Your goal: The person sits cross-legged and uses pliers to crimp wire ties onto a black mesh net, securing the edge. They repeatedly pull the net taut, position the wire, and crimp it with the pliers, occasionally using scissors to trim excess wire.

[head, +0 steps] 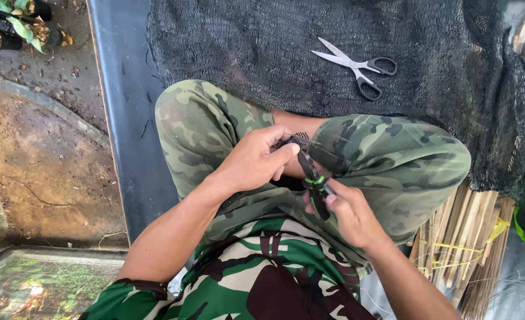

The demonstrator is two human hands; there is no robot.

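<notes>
Pliers with green handles are squeezed in the right hand, nose at a dark mesh piece pinched by the left hand (over the lap); better grip firmly, steadily.

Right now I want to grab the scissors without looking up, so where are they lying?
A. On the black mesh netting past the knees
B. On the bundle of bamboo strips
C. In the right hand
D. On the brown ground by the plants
A: the scissors lie open on the black mesh netting, beyond both knees, with neither hand touching them.
</notes>
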